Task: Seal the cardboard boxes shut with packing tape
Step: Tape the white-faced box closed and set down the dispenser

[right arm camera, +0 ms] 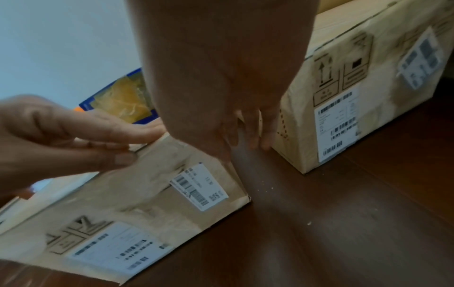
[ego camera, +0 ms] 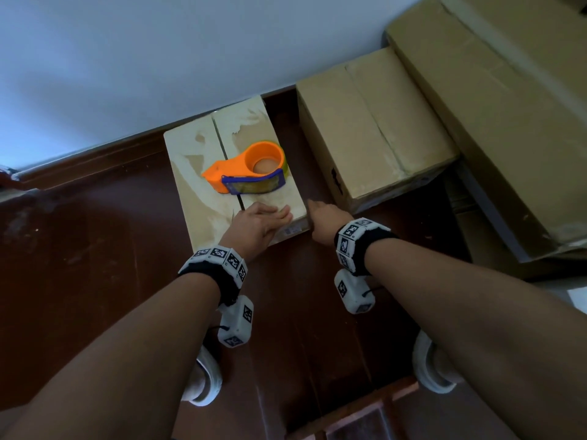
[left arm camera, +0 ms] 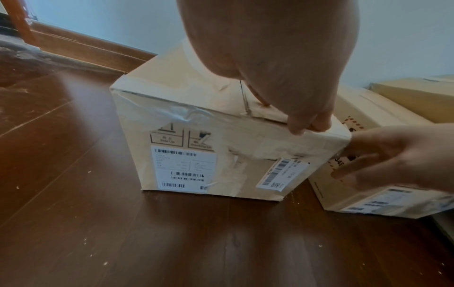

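A small cardboard box (ego camera: 190, 160) stands on the dark wooden floor, its top flaps closed with an open seam down the middle. An orange tape dispenser (ego camera: 251, 168) with a blue front plate lies on its top. My left hand (ego camera: 270, 217) lies flat, fingers straight, on the top by the near right corner; its fingertips (left arm camera: 309, 124) reach the top edge. My right hand (ego camera: 320, 214) is just right of that corner with straight fingers (right arm camera: 248, 136) along the box's side (right arm camera: 137, 190), holding nothing. The blue plate (right arm camera: 123, 99) shows behind the left hand (right arm camera: 86, 139).
A second, taller closed box (ego camera: 374, 134) stands just right of the small one, with a narrow floor gap between. A long large box (ego camera: 495, 106) lies behind it at the right. The wall runs close behind. My white shoes (ego camera: 203, 376) are near.
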Tool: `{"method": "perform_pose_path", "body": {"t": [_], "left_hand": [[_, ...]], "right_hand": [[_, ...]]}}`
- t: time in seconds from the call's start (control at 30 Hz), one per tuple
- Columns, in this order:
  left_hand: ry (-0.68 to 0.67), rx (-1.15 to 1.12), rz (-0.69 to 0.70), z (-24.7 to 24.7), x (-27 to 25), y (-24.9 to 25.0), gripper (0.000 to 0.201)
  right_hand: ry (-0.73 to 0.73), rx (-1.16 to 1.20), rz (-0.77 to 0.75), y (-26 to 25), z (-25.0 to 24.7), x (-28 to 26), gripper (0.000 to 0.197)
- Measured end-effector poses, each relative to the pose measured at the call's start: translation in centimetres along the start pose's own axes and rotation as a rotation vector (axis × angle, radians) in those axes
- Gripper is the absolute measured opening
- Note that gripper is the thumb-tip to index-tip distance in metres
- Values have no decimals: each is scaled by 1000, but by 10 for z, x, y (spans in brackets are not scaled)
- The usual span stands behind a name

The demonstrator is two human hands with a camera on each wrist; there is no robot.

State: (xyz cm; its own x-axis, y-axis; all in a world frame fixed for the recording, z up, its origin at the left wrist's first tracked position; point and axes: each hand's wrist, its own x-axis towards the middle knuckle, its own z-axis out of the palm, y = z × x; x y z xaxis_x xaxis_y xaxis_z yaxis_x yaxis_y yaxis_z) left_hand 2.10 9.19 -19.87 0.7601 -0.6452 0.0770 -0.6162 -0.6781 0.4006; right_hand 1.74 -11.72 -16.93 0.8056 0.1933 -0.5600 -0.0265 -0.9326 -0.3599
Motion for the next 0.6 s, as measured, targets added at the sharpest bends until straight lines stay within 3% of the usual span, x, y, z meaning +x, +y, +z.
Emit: {"method": "perform_pose_path", "body": {"t": [0.07,0.13,0.2,0.23,0.33,0.43,0.53,0.6], "left_hand": [[2,12,10,-1,-1,-1,40],[14,13,20,-2,-3,-1,43],[35,6,32,-1,-1,-1,40],[41,6,36,0,-1,-2,38],[49,41,62,2,-5,-3,38],[61,44,68,-1,-8,-1,40],[75,33,59,-5,-4,3,54],[42,68,109,-3,-4,-4,47]], "right_hand": [[243,89,-61,0,0,-6,46],[403,68,-261,-3,2,-14,32],[349,-4,-370,-5,3,-15,30],[302,-17,-351,-7,4,-14,29],[221,35,-200,-23,-3,-9,25],[152,-66,-35,-42,-10,-6,28],[140,-163,11,-47,-11,-1,33],[139,-199,17,-47,-12,3,33]]}}
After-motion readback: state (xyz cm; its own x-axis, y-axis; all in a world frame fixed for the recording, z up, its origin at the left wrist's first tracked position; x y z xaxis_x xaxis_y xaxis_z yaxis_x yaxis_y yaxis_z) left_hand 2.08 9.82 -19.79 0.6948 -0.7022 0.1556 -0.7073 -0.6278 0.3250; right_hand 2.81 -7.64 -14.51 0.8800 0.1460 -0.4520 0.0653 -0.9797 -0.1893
